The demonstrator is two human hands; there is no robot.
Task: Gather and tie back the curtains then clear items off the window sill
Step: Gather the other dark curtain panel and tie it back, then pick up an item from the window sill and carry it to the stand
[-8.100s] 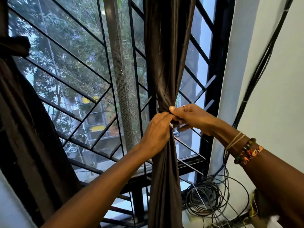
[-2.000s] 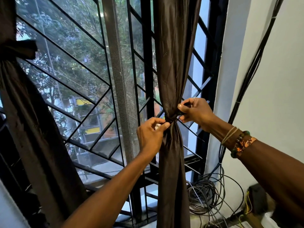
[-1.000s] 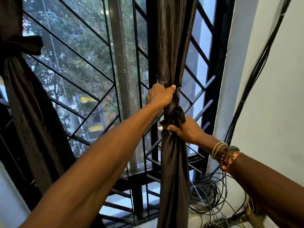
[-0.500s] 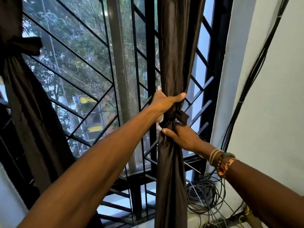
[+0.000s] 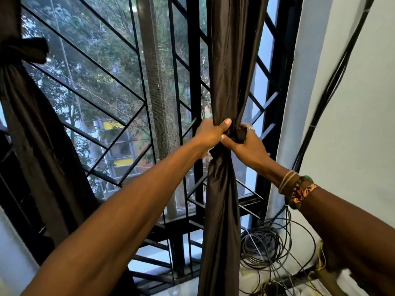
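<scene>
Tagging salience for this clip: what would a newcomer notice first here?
At centre, the left hand and right hand both grip the gathered dark brown satin curtain where it is cinched, in front of the black diagonal-barred window grille. A second dark curtain hangs already tied at far left, and a tangled coil of black cables sits at lower right.

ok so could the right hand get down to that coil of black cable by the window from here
Probably yes, once it lets go: the right hand grips the tied curtain, and the cable coil lies below its forearm, beside the curtain, with nothing between them.
</scene>
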